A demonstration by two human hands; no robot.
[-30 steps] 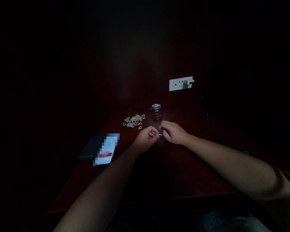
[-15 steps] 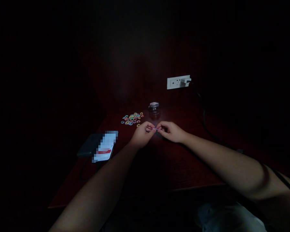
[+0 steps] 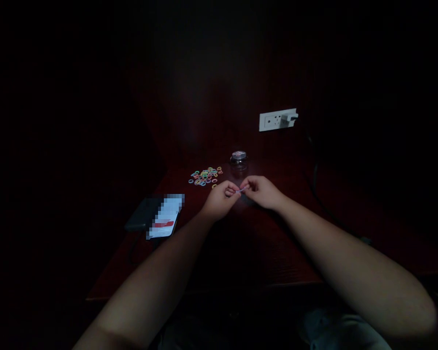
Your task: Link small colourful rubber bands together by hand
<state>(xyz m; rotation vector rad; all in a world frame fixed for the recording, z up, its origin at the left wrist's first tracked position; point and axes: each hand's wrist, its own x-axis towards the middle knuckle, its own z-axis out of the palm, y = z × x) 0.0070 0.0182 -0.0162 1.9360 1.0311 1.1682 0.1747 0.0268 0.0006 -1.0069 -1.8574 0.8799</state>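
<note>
Left hand [image 3: 219, 200] and right hand [image 3: 263, 193] pinch the purple band [image 3: 240, 190] between them, in front of jar [image 3: 239, 164], right of loose bands [image 3: 206, 176]; best keep fingertips near its ends, pull gently and evenly.

1 head-worn view, from above and behind the hands [image 3: 241, 194], facing forward and down across the dark-red table [image 3: 255, 253].

Your view is very dim, sinking to black at nine and three o'clock. A faint glow greys the wall [image 3: 204, 104] toward twelve; the phone [image 3: 167, 216] toward eight shines, partly pixelated. The thin band [image 3: 241, 190] looks soft.
</note>
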